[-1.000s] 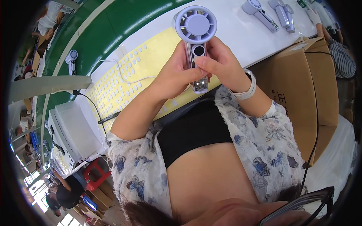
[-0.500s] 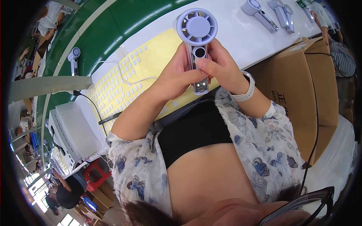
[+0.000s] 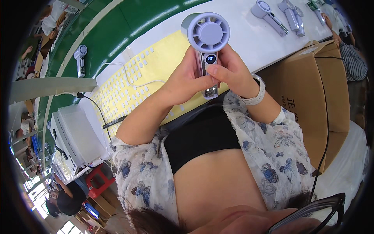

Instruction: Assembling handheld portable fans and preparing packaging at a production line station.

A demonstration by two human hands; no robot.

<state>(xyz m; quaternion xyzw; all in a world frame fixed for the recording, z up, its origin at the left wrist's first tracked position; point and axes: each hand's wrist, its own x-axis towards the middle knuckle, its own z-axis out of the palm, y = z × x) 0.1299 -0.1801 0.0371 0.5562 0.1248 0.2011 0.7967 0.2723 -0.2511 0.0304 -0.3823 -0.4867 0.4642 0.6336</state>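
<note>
A lavender handheld fan stands upright between my hands, its round grille at the top. Wrapped round the left side of its clear handle is my left hand, the thumb lying across the front. From the other side my right hand grips the handle, with its thumb on the front just under a small round display. That display is lit with digits. Small lights shine near the foot of the handle. Part of the handle is hidden by my fingers.
Below the fan lies a yellow sheet of white oval stickers, crossed by a white cable. More fans lie at the far right of the white table. Another fan is at left. A cardboard box stands right.
The round display was dark and now shows lit digits. The fan has tilted and shifted slightly right, showing more of its head's side. Both hands keep their hold.
</note>
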